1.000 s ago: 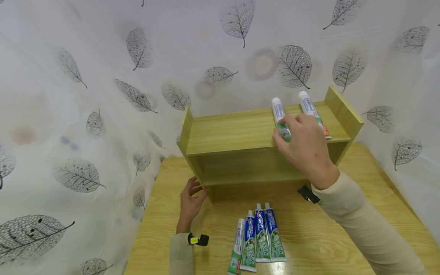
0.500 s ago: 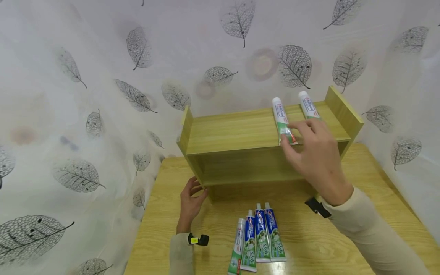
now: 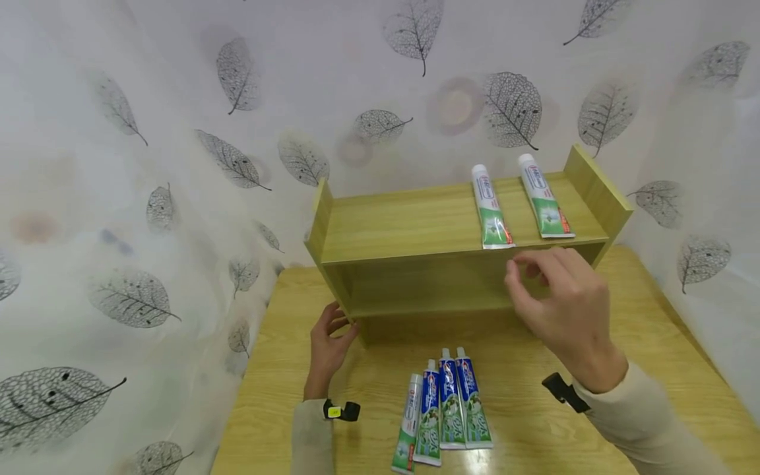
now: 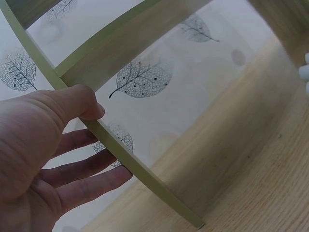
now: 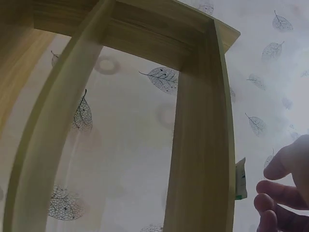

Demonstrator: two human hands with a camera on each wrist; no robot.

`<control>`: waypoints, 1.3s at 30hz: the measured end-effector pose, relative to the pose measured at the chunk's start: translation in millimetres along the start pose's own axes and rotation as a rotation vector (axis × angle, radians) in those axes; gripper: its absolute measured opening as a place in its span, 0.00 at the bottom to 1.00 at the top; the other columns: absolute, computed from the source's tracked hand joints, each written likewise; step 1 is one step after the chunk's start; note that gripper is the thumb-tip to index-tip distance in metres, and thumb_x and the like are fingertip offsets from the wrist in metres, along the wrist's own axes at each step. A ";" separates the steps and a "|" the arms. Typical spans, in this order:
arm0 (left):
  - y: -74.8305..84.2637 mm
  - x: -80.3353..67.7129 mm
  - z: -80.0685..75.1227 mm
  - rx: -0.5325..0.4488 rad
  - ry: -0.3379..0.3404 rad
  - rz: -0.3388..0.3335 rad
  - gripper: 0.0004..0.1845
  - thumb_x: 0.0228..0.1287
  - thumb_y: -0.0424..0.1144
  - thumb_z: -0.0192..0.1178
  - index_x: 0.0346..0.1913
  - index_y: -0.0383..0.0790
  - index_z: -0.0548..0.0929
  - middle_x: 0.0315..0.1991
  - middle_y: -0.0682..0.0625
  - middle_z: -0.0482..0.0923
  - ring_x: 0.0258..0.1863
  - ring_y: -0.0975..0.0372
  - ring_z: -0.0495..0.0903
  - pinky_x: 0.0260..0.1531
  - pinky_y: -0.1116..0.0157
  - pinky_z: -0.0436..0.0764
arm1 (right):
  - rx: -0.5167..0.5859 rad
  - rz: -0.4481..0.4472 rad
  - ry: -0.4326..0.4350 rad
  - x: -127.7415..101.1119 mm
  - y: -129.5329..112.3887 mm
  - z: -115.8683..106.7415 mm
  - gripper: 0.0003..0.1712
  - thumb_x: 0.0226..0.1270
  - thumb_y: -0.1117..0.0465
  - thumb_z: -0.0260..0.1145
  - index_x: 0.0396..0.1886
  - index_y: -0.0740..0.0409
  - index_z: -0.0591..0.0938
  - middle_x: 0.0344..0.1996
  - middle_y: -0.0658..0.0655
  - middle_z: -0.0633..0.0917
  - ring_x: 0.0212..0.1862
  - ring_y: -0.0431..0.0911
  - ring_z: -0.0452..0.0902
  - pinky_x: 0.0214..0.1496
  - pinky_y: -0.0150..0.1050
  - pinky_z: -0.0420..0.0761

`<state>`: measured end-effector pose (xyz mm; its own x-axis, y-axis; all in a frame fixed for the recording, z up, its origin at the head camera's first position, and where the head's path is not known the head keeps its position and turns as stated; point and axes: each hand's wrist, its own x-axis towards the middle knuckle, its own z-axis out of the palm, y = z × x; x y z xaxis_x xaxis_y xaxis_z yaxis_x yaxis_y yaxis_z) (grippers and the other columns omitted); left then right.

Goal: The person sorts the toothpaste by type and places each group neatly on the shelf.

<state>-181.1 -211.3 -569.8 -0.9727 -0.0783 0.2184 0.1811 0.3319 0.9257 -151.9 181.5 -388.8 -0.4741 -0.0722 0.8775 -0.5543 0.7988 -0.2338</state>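
Right grip (image 3: 558, 300) empty; toothpaste tube (image 3: 490, 207) points cap-rearward (lying flat).

Four toothpaste tubes (image 3: 442, 414) are laid side by side on the wooden surface (image 3: 653, 316), caps pointing away from the viewer and bodies touching along their lengths. Behind and to both sides of the surface, a pale backdrop printed with grey skeleton leaves (image 3: 178, 165) is hung, its folds reaching down past the surface edge.
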 end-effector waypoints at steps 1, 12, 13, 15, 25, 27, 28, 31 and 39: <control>-0.3 0.1 0.0 0.001 -0.002 -0.002 0.30 0.70 0.28 0.72 0.72 0.46 0.81 0.56 0.35 0.86 0.56 0.38 0.89 0.45 0.52 0.94 | -0.001 0.001 -0.001 -4.3 0.2 0.3 0.20 0.73 0.54 0.62 0.32 0.67 0.89 0.23 0.62 0.87 0.25 0.52 0.78 0.27 0.44 0.74; 0.2 0.1 0.6 -0.015 -0.008 -0.004 0.30 0.70 0.28 0.73 0.72 0.46 0.81 0.56 0.35 0.86 0.57 0.38 0.89 0.45 0.53 0.94 | 0.027 0.014 -0.088 -58.8 0.8 14.6 0.18 0.70 0.55 0.63 0.28 0.64 0.89 0.22 0.58 0.88 0.25 0.49 0.81 0.24 0.43 0.79; 0.3 0.3 0.8 -0.018 -0.007 -0.005 0.30 0.69 0.28 0.73 0.72 0.46 0.81 0.56 0.35 0.86 0.57 0.38 0.89 0.45 0.53 0.94 | 0.033 0.027 -0.107 -64.1 0.4 15.5 0.16 0.69 0.57 0.64 0.28 0.63 0.89 0.23 0.57 0.88 0.25 0.49 0.82 0.25 0.44 0.81; 1.1 0.4 1.0 -0.021 -0.003 -0.009 0.30 0.69 0.28 0.73 0.72 0.46 0.81 0.56 0.35 0.86 0.57 0.38 0.89 0.45 0.53 0.94 | 0.037 0.046 -0.151 -74.0 -0.3 17.2 0.12 0.67 0.59 0.66 0.29 0.62 0.89 0.24 0.56 0.88 0.26 0.49 0.82 0.26 0.44 0.82; 2.2 -1.1 0.8 -0.022 0.001 -0.015 0.30 0.68 0.27 0.73 0.71 0.47 0.82 0.56 0.36 0.86 0.57 0.38 0.89 0.45 0.54 0.94 | 0.038 0.053 -0.259 -114.8 -8.1 33.8 0.02 0.56 0.66 0.75 0.30 0.57 0.88 0.25 0.51 0.87 0.28 0.43 0.80 0.28 0.35 0.82; 2.5 -1.5 1.7 -0.024 0.000 -0.014 0.30 0.68 0.27 0.73 0.71 0.47 0.82 0.56 0.36 0.86 0.57 0.38 0.89 0.45 0.54 0.94 | 0.038 0.060 -0.278 -124.7 -8.3 38.9 0.03 0.55 0.66 0.76 0.29 0.56 0.88 0.24 0.50 0.86 0.27 0.42 0.79 0.27 0.32 0.79; 2.6 -1.8 2.0 -0.024 -0.001 -0.011 0.30 0.68 0.27 0.73 0.71 0.47 0.82 0.55 0.35 0.86 0.57 0.38 0.89 0.45 0.54 0.94 | 0.037 0.063 -0.285 -129.8 -8.1 41.4 0.04 0.54 0.66 0.76 0.29 0.56 0.88 0.23 0.49 0.86 0.27 0.41 0.78 0.26 0.30 0.78; 3.2 -2.2 2.4 -0.023 -0.002 -0.005 0.30 0.68 0.27 0.73 0.71 0.46 0.82 0.55 0.35 0.86 0.57 0.37 0.89 0.45 0.53 0.94 | 0.043 0.068 -0.288 -143.8 -7.2 48.3 0.05 0.52 0.66 0.77 0.28 0.55 0.88 0.23 0.48 0.85 0.26 0.39 0.77 0.25 0.28 0.75; 2.4 -1.8 0.1 -0.019 0.005 0.011 0.30 0.68 0.26 0.73 0.71 0.47 0.82 0.55 0.36 0.86 0.57 0.38 0.89 0.45 0.54 0.94 | 0.047 0.092 -0.363 -179.7 -9.3 59.7 0.12 0.47 0.66 0.83 0.29 0.52 0.87 0.25 0.47 0.85 0.28 0.37 0.77 0.27 0.28 0.78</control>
<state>-179.0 -210.2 -568.1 -0.9698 -0.0795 0.2304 0.1948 0.3150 0.9289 -102.4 151.4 -569.3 -0.7303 -0.2152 0.6483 -0.5249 0.7842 -0.3310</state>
